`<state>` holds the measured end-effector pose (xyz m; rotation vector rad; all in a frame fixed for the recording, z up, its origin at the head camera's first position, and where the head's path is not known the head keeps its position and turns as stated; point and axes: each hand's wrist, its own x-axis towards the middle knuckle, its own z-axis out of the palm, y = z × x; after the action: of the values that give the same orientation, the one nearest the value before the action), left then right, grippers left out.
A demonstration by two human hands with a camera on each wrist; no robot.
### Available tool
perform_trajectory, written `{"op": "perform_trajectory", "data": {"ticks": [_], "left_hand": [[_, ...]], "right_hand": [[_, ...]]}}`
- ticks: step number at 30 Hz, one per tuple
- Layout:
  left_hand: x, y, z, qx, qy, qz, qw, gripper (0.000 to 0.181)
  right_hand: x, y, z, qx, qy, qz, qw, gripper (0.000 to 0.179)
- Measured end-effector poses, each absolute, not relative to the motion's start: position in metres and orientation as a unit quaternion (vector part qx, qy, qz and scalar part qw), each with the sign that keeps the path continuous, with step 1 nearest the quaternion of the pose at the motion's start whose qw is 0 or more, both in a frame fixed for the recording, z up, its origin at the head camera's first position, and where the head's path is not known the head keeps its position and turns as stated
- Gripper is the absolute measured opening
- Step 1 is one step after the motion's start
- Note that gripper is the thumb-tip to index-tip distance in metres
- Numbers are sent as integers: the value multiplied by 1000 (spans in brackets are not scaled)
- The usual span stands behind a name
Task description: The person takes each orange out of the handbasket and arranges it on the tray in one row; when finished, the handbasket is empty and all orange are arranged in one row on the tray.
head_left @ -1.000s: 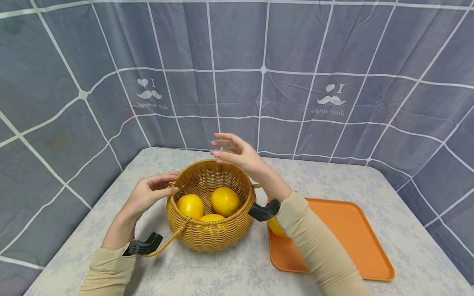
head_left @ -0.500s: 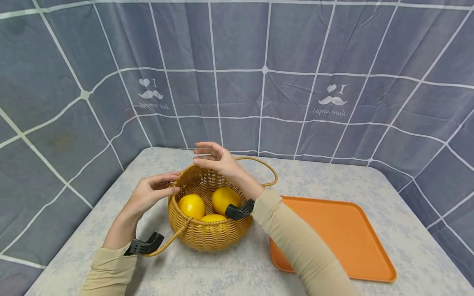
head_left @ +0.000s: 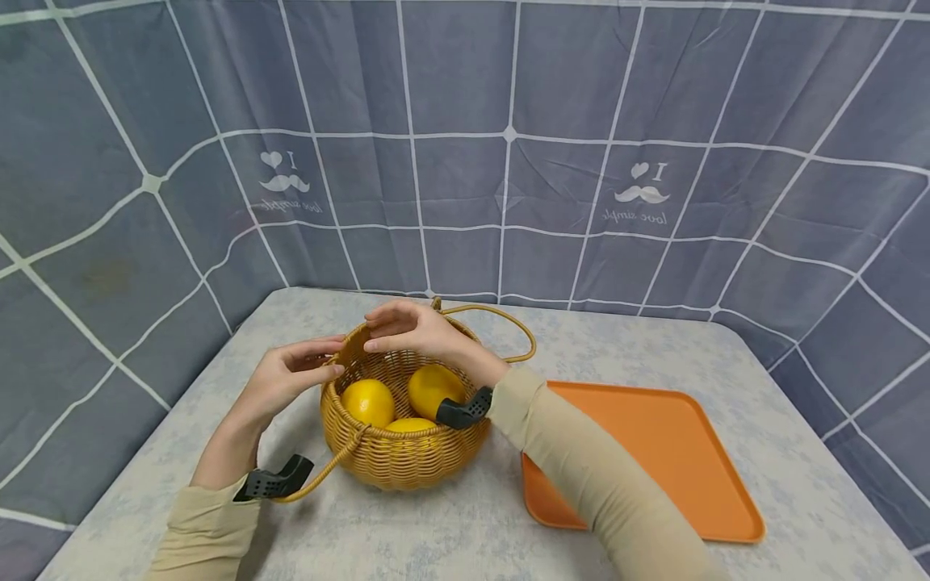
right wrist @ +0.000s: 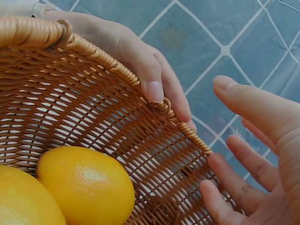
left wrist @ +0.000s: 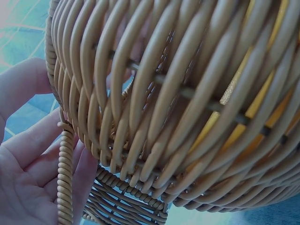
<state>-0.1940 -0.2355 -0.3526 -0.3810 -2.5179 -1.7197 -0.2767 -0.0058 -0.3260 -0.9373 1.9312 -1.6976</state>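
A round wicker basket (head_left: pixel 407 464) stands on the table, with yellow fruits inside: one at the left (head_left: pixel 368 402), one at the right (head_left: pixel 430 390), and a third partly hidden behind the front rim. My left hand (head_left: pixel 286 375) holds the basket's left rim; the right wrist view shows its thumb (right wrist: pixel 153 86) on the rim and fingers outside. My right hand (head_left: pixel 414 329) is over the far part of the basket, fingers loosely bent at the rim. Its thumb (right wrist: pixel 243 96) stands apart from the rim, and nothing is held in it.
An orange tray (head_left: pixel 668 448) lies to the right, partly covered by my right sleeve (head_left: pixel 581 460). One basket handle (head_left: pixel 526 335) sticks out at the back right; the other (head_left: pixel 320 476) hangs at the front left near my left wrist. A tiled-pattern curtain (head_left: pixel 465 177) rises behind the table.
My right hand has moved left and lower across the basket, uncovering the back right handle. The fruit seen earlier at the tray's left edge is now out of sight. My left hand stays put.
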Motion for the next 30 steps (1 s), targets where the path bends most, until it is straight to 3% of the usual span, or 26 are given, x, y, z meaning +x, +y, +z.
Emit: {"op": "perform_trajectory", "data": {"ticks": [11,30], "left_hand": [[-193,-237,-355,-127,-816,-563,35,42],[-193,-235,-353,-124,-823,-554,35,42]], "right_hand": [[-280,-9,-333,-319,757,-517,241,40],[-284,-13,-341,-435,772,-376,271,62]]}}
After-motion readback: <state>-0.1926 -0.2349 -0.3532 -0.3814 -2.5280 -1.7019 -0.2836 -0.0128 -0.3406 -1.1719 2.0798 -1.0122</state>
